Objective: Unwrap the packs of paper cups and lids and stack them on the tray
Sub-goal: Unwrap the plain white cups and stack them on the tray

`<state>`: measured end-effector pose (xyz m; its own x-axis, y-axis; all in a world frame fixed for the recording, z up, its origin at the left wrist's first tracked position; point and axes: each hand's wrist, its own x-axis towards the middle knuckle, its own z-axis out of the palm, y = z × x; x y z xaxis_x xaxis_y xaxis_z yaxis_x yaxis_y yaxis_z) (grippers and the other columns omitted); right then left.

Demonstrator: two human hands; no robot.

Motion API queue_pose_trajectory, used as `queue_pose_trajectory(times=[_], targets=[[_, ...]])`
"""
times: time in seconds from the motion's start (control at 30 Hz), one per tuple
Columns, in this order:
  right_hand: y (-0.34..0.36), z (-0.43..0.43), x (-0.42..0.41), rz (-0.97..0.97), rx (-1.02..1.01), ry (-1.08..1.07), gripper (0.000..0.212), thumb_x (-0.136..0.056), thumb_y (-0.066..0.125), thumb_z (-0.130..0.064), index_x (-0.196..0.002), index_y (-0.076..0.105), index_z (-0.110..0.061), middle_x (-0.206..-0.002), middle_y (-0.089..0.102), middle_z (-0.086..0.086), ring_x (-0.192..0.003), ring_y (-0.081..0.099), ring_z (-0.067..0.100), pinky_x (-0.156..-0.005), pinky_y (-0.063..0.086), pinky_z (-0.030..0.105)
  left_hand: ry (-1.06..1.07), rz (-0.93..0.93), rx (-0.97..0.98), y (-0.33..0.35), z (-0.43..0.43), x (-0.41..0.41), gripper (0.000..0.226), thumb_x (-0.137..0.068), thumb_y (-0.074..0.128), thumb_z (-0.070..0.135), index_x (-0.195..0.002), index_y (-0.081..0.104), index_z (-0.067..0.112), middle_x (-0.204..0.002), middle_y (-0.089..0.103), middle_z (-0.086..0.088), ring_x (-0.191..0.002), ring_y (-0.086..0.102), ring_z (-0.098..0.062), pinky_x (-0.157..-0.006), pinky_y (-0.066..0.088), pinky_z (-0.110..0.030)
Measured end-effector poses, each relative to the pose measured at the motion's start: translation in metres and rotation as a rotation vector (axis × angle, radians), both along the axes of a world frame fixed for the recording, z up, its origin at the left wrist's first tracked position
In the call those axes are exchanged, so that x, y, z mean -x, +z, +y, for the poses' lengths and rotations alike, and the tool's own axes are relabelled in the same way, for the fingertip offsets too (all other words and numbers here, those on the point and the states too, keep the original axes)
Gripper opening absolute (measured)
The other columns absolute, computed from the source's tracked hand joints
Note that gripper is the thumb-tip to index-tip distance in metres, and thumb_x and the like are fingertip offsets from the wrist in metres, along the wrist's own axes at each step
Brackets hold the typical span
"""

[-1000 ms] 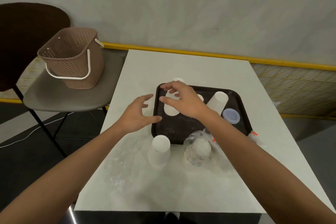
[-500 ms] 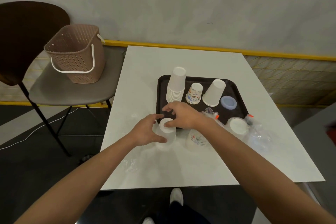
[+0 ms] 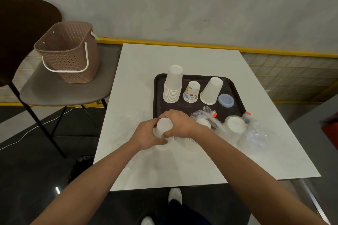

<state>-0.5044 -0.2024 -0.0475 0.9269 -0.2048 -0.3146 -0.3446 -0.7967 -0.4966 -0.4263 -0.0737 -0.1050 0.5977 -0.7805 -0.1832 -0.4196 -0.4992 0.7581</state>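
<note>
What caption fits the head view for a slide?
Left hand and right hand grip a white cup stack at the black tray's near edge.

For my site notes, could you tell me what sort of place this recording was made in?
Probably a café or canteen seating corner, perhaps staged: a white table by a plain wall, a black serving tray holding stacked paper cups, and a dining chair bearing a perforated plastic basket.

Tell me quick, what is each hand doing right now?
Left hand: gripping the white cup stack.
Right hand: gripping the same stack from the other side.
</note>
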Motion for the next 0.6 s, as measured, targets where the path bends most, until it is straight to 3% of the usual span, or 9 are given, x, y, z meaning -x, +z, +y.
queue_pose_trajectory(times=[0.2, 0.4, 0.5, 0.6], targets=[[-0.001, -0.002, -0.002, 0.001, 0.017, 0.007, 0.06, -0.067, 0.08, -0.026, -0.122, 0.056, -0.023, -0.118, 0.057, 0.001, -0.11, 0.052, 0.019, -0.092, 0.042, 0.033, -0.015, -0.02, 0.002, 0.003, -0.002, -0.002, 0.069, -0.06, 0.087, 0.028, -0.122, 0.059, 0.017, -0.113, 0.067, 0.001, -0.101, 0.061, -0.017, -0.083, 0.046, -0.024], [0.013, -0.009, -0.011, -0.089, 0.003, -0.005, 0.046, -0.066, 0.077, -0.025, -0.109, 0.06, -0.02, -0.107, 0.061, -0.002, -0.096, 0.055, 0.016, -0.078, 0.04, 0.027, -0.012, -0.03, 0.041, 0.024, -0.004, -0.011, 0.059, -0.061, 0.087, 0.026, -0.114, 0.062, 0.018, -0.103, 0.067, 0.005, -0.095, 0.062, -0.014, -0.076, 0.047, -0.018], [0.025, -0.012, -0.018, -0.128, -0.031, -0.019, 0.055, -0.063, 0.074, -0.031, -0.114, 0.059, -0.018, -0.107, 0.059, -0.003, -0.096, 0.054, 0.014, -0.078, 0.037, 0.024, 0.011, -0.037, 0.064, 0.04, -0.005, -0.018, 0.053, -0.061, 0.086, 0.026, -0.108, 0.062, 0.023, -0.096, 0.066, 0.01, -0.09, 0.062, -0.01, -0.068, 0.043, -0.012], [0.044, -0.018, -0.023, -0.186, -0.085, -0.037, 0.061, -0.067, 0.074, -0.029, -0.124, 0.055, -0.019, -0.115, 0.057, -0.005, -0.103, 0.053, 0.011, -0.082, 0.04, 0.023, 0.034, -0.051, 0.105, 0.057, -0.008, -0.026, 0.054, -0.061, 0.086, 0.027, -0.109, 0.061, 0.025, -0.097, 0.066, 0.01, -0.091, 0.062, -0.009, -0.07, 0.045, -0.014]])
